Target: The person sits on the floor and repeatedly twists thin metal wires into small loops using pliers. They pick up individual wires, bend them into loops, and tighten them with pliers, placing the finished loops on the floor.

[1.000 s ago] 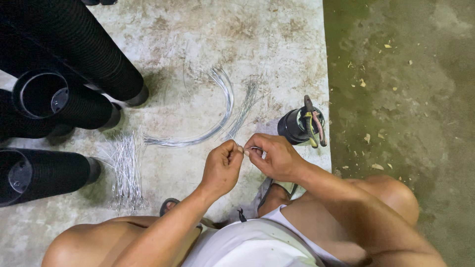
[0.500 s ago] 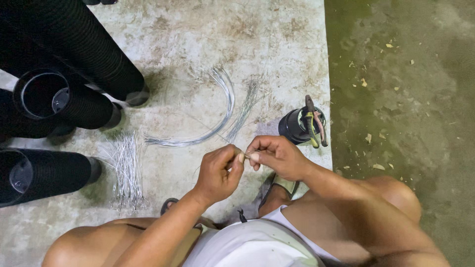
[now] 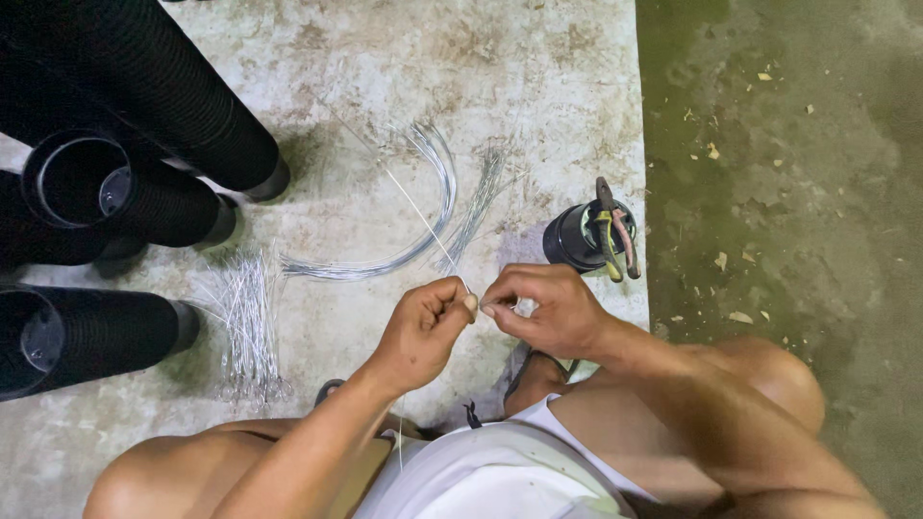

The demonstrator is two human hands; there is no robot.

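While both hands meet at mid-frame, the left hand [image 3: 423, 327] and right hand [image 3: 543, 312] each pinch a thin silvery length of wire [image 3: 423, 219] running toward the upper left. Bending it well probably means keeping fingertips close together and the strand taut. Red-and-yellow-handled pliers [image 3: 615, 231] rest on a black pot [image 3: 577, 238] just above.

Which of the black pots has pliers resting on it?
The small black pot standing alone beside the right hand, with pliers across its rim. The others lie stacked at the left.
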